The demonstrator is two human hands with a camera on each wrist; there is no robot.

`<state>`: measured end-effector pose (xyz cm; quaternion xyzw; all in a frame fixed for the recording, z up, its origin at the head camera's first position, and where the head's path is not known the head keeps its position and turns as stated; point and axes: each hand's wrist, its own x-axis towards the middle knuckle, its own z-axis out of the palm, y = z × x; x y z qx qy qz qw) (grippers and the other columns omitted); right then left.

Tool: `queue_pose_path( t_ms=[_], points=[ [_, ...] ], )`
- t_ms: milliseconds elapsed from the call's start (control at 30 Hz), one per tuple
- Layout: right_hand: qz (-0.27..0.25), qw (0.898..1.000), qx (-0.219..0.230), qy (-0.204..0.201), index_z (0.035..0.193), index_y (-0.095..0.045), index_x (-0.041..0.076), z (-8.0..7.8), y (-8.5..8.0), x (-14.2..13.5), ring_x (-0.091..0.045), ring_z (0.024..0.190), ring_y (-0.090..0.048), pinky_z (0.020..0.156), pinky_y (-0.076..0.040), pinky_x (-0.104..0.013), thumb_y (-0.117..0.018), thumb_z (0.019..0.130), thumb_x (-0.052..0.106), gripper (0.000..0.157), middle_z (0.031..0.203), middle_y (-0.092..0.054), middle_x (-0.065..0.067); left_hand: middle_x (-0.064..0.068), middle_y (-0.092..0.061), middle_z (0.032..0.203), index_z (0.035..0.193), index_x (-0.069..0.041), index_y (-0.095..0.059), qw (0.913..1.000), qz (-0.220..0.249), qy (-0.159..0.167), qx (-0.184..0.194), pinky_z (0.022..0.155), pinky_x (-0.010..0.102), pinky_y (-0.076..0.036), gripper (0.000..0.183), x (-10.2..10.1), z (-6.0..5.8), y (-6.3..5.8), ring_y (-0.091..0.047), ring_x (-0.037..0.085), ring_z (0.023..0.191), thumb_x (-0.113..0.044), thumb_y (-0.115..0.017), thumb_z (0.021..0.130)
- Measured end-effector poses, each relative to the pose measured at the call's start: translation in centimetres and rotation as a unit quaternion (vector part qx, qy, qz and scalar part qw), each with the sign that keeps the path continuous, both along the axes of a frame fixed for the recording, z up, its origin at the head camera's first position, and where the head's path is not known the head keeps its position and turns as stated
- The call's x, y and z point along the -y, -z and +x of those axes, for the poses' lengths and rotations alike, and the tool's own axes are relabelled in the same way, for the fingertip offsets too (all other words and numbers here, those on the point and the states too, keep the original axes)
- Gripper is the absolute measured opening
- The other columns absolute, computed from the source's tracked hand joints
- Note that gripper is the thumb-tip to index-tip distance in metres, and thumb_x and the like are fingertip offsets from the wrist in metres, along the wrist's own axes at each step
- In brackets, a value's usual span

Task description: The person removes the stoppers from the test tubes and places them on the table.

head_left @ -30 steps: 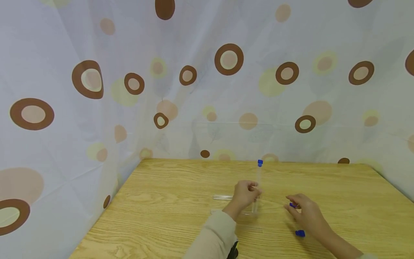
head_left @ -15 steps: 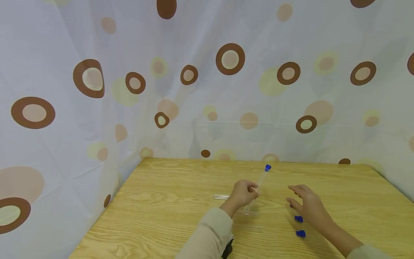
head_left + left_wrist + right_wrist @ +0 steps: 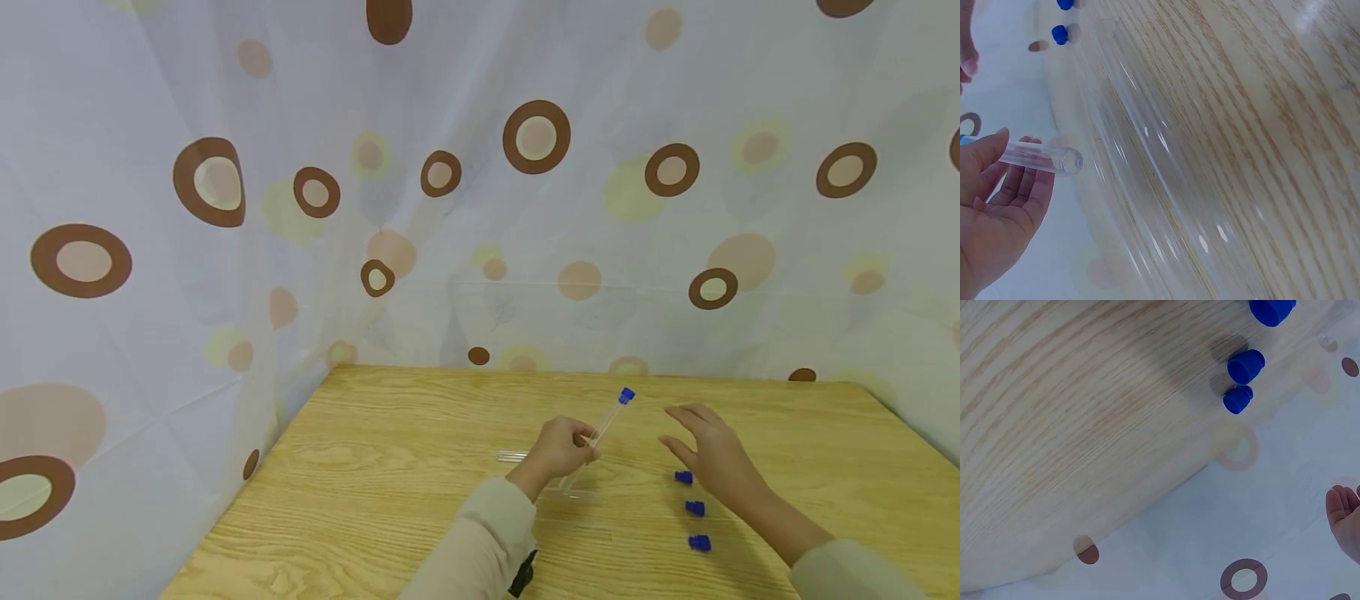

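Observation:
My left hand [image 3: 558, 450] pinches a clear test tube [image 3: 1041, 157] between thumb and fingers, near its middle. The tube tilts, its blue cap [image 3: 626, 396] up and to the right and its rounded end low. My right hand [image 3: 716, 458] hovers with fingers and thumb apart and nothing between them. Below it, three loose blue caps stand in a row on the table: a far cap [image 3: 683, 477], a middle cap [image 3: 694, 508] and a near cap [image 3: 700, 543].
Several clear tubes [image 3: 1147, 137] lie side by side on the wooden table [image 3: 360, 500], partly behind my left hand and sleeve in the head view. A patterned curtain [image 3: 450, 250] hangs at the back and left edges of the table.
My right hand has let go of a blue cap, which now stands in line with the other two, and has risen slightly. The capped tube has tipped from upright toward the right.

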<state>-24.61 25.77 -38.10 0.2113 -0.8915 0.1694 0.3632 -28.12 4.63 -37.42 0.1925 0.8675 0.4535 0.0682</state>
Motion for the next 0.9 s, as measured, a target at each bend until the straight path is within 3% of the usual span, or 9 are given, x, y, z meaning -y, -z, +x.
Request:
queue_pose_path(
  t_ms=[233, 533, 900],
  points=[
    [0.013, 1.000, -0.004, -0.007, 0.105, -0.061, -0.011, -0.3, -0.5, 0.2, -0.036, 0.088, -0.058, 0.068, -0.054, -0.046, -0.078, 0.065, -0.003, 0.044, 0.097, -0.060, -0.022, 0.007, -0.064, 0.084, 0.110, -0.001, -0.066, 0.9998, -0.014, 0.009, 0.011, 0.060, 0.020, -0.051, 0.026, -0.1, 0.0, 0.0, -0.058, 0.011, 0.071, -0.005, -0.066, 0.084],
    [0.045, 0.999, -0.015, -0.019, 0.107, -0.061, -0.010, -1.2, -1.1, 0.6, -0.031, 0.087, -0.058, 0.067, -0.054, -0.041, -0.078, 0.067, 0.000, 0.045, 0.096, -0.059, -0.019, 0.006, -0.062, 0.073, 0.110, -0.001, -0.066, 0.9994, -0.020, 0.026, 0.013, 0.050, 0.016, -0.040, 0.026, -0.2, 0.0, 0.1, -0.047, 0.006, 0.057, -0.004, -0.065, 0.084],
    [0.095, 0.994, -0.016, -0.053, 0.102, -0.063, -0.008, -1.5, -1.3, 1.0, -0.029, 0.087, -0.058, 0.066, -0.054, -0.037, -0.078, 0.065, -0.001, 0.041, 0.096, -0.059, -0.016, 0.005, -0.062, 0.083, 0.110, -0.005, -0.067, 0.9981, -0.054, 0.028, 0.008, 0.061, 0.019, -0.049, 0.026, -0.1, 0.1, 0.0, -0.054, 0.008, 0.070, -0.007, -0.067, 0.084]
  ],
)
